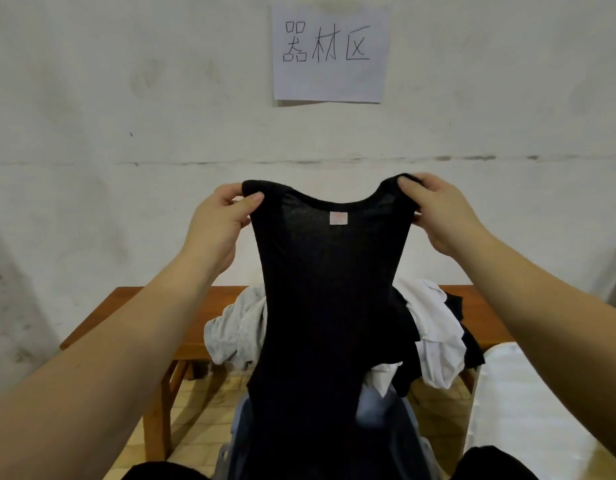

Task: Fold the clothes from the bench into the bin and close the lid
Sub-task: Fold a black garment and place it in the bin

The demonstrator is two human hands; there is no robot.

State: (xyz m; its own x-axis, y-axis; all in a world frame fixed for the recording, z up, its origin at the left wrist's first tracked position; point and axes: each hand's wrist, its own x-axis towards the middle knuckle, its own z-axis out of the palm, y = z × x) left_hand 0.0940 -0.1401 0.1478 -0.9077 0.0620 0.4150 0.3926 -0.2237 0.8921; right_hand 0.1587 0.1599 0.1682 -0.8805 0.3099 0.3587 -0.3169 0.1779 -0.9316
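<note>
Now black top (334,306) hangs between left hand (216,230) and right hand (441,216), shoulders pinched

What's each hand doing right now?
Left hand: pinching the black top at one shoulder.
Right hand: pinching its other shoulder.

My left hand (216,223) and right hand (438,216) pinch the shoulders of a thin black knit top (330,289), hanging over the brown wooden bench (154,306) piled with crumpled white and black clothes (434,334).
</note>
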